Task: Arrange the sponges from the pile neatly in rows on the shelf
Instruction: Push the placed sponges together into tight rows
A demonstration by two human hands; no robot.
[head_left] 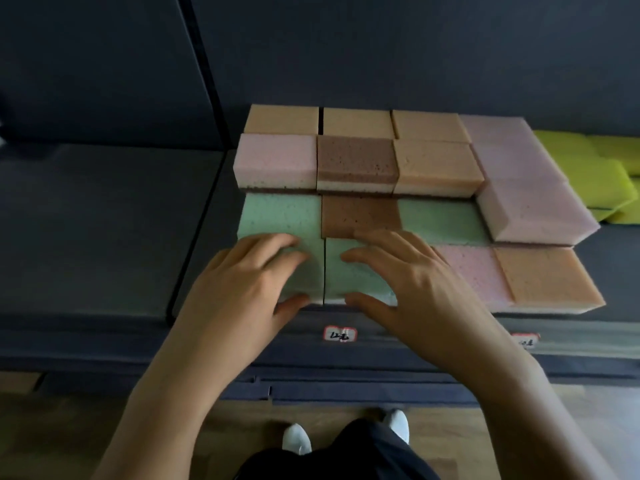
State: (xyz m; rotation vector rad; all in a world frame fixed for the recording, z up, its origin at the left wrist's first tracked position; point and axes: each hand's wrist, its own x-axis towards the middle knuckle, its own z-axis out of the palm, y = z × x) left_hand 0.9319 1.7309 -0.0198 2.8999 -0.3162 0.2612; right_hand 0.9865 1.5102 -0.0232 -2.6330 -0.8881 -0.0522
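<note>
Two green sponges sit side by side at the shelf's front edge. My left hand (239, 282) holds the left green sponge (311, 282), fingers over its top and thumb against its front face. My right hand (415, 282) holds the right green sponge (363, 278) the same way. To their right in the front row lie a pink sponge (471, 271) and an orange sponge (547, 275). Behind them are rows of green, brown, pink and orange sponges, some stacked two high.
The dark shelf (104, 220) stretches bare to the left of the sponges. Several yellow-green sponges (595, 174) lie piled at the far right. A price label (340, 334) is stuck on the shelf's front rail. My white shoes (296, 438) stand on the wooden floor below.
</note>
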